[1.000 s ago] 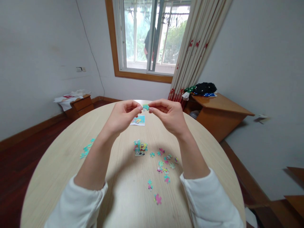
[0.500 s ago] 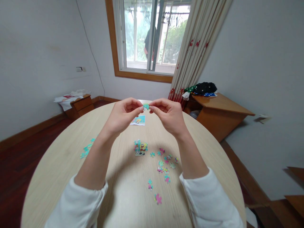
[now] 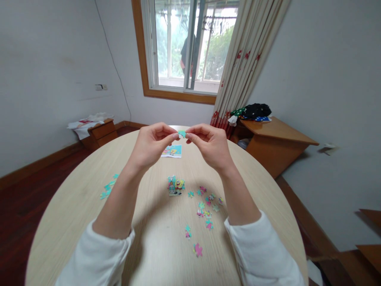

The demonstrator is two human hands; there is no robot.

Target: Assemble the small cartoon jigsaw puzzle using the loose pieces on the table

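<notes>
Between my fingertips, raised above the far part of the table, is a small teal jigsaw puzzle piece (image 3: 181, 134). My left hand (image 3: 154, 145) pinches its left edge, and my right hand (image 3: 208, 143) pinches the right edge. Below and behind my hands lies a small picture card (image 3: 175, 151) with a teal background, partly covered by my left hand. Nearer to me sits a joined block of puzzle pieces (image 3: 176, 186) showing a yellow character. Loose pink and teal pieces (image 3: 207, 213) are scattered to its right, with a pink piece (image 3: 198, 250) closest to me.
More teal pieces (image 3: 108, 186) lie on the round wooden table (image 3: 160, 242) left of my left forearm, partly hidden by it. A wooden desk (image 3: 276, 139) with cloths stands at the right. A low cabinet (image 3: 102, 133) is at the back left, under the wall switch.
Both hands have shifted very slightly to the left with the puzzle piece still pinched between them. The pieces on the table lie as before.
</notes>
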